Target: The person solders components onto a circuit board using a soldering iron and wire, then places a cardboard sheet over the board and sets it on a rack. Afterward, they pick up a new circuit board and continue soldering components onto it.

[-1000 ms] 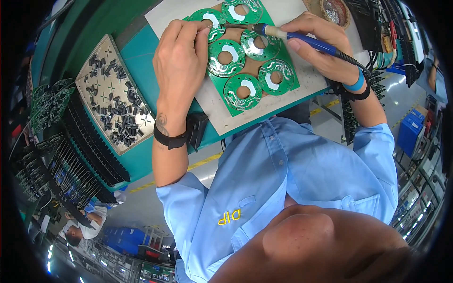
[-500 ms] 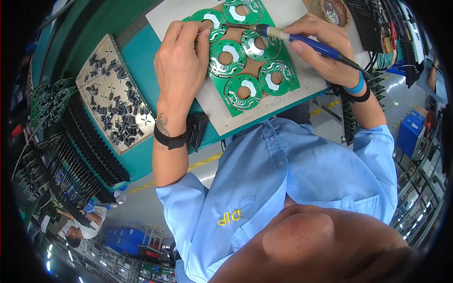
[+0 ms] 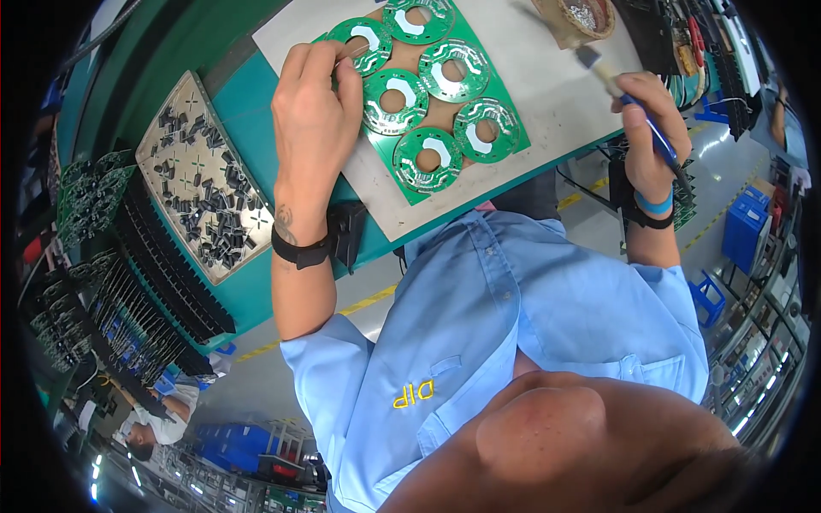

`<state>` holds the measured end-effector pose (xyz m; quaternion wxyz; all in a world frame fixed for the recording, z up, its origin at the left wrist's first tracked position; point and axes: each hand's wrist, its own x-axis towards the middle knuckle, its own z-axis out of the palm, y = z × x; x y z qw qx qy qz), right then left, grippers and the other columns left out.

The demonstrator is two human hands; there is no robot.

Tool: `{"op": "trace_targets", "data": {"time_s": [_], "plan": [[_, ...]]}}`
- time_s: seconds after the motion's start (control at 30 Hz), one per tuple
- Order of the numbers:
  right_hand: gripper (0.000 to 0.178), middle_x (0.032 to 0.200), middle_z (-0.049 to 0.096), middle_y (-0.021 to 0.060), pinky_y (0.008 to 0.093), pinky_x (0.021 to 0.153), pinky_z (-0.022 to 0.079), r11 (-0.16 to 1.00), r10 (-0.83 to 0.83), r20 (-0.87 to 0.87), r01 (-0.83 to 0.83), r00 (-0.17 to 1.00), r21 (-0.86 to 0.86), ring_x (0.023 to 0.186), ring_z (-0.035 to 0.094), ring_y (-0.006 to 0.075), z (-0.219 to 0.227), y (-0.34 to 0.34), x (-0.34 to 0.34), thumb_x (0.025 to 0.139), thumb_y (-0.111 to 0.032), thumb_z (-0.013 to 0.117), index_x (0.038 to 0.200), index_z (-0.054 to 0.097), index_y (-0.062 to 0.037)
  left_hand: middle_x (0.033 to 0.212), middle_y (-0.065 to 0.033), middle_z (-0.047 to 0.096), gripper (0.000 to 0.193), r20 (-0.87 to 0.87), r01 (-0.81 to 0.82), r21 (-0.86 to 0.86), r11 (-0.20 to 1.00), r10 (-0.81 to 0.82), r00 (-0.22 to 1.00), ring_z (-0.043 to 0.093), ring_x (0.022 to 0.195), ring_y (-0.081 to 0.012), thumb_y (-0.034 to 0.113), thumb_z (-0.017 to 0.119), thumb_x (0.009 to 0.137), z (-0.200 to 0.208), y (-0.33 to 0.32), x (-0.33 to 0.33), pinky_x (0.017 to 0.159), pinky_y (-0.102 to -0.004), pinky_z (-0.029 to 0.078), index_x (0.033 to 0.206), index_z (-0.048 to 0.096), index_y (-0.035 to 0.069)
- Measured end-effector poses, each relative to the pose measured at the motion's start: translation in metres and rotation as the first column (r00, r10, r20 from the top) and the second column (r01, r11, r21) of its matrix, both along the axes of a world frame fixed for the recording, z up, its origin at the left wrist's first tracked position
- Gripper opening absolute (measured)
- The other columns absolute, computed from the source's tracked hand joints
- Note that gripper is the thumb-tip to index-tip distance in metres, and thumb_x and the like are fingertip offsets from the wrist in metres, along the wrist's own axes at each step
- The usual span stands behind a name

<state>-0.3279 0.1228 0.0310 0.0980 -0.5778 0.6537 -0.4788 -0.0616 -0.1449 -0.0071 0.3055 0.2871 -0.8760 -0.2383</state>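
Note:
My right hand (image 3: pixel 652 141) is wrapped round a soldering iron (image 3: pixel 605 75) with a blue handle and pale collar. Its blurred tip end reaches toward a round container (image 3: pixel 609 26) holding silvery bits, at the far right. Over the left edge of the green circuit board panel (image 3: pixel 409 184), my left hand (image 3: pixel 316 115) is closed in a pinch. A thin wire, seemingly solder, shows faintly at its fingertips, beside the upper-left round board (image 3: pixel 376 58). Several round boards with centre holes and white patches make up the panel, which lies on a pale sheet (image 3: pixel 393 221).
On the left, a pale tray (image 3: pixel 209 272) carries many loose small black parts. Beyond it stand rows of black racks (image 3: pixel 162 256) and upright green boards (image 3: pixel 90 197). Tools and cables (image 3: pixel 684 51) crowd the far right. Another person (image 3: pixel 158 419) is at the lower left.
My right hand has swung the soldering iron away from the boards, rightward toward the round container. My left hand stays pinched near the same board; the panel sits slightly further left in view.

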Motion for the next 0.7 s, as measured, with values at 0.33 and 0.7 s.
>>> {"op": "trace_targets", "data": {"time_s": [0.33, 0.7], "plan": [[0.027, 0.123, 0.068, 0.0171, 0.0331, 0.096, 0.049, 0.959, -0.263, -0.094, 0.250, 0.960, -0.136, 0.110, 0.063, 0.0223, -0.007, 0.013, -0.014, 0.103, -0.005, 0.059, 0.126, 0.070, 0.0057, 0.097, -0.0095, 0.069, 0.007, 0.102, 0.016, -0.246, 0.969, 0.009, 0.995, 0.067, 0.091, -0.0315, 0.009, 0.072, 0.096, 0.008, -0.008, -0.005, 0.081, -0.0446, 0.051, 0.102, 0.075, 0.006], [0.026, 0.110, 0.074, 0.0167, 0.0358, 0.087, 0.054, 0.930, 0.359, -0.074, -0.350, 0.930, 0.113, 0.097, 0.070, 0.0283, 0.021, -0.069, 0.004, 0.093, -0.002, 0.067, 0.117, 0.074, 0.0056, 0.096, -0.0056, 0.070, 0.006, 0.103, 0.046, -0.172, 0.984, -0.028, 0.994, 0.066, 0.096, -0.0277, 0.010, 0.075, 0.094, 0.002, -0.010, -0.009, 0.084, -0.0422, 0.046, 0.099, 0.078, 0.009]]}}
